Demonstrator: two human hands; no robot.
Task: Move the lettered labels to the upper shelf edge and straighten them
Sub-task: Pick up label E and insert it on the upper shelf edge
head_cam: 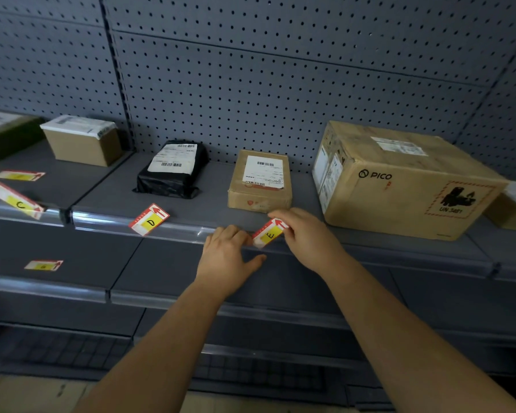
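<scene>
The label E (269,234) sits tilted on the upper shelf edge (191,232), a clear strip along the shelf front. My right hand (307,239) pinches its upper right end. My left hand (227,257) touches its lower left end with the fingertips, thumb spread out below. The label D (149,219) leans tilted on the same edge further left. The label C (18,201) lies tilted on the edge of the neighbouring shelf. Another label (20,175) lies flat on that shelf behind C. A label (44,265) with a letter I cannot read lies on the lower shelf at the left.
On the upper shelf stand a black parcel (173,169), a small cardboard box (261,181) just behind label E, and a large PICO box (399,177) to the right. Two more boxes (81,141) stand at the far left. A pegboard wall (280,70) backs the shelves.
</scene>
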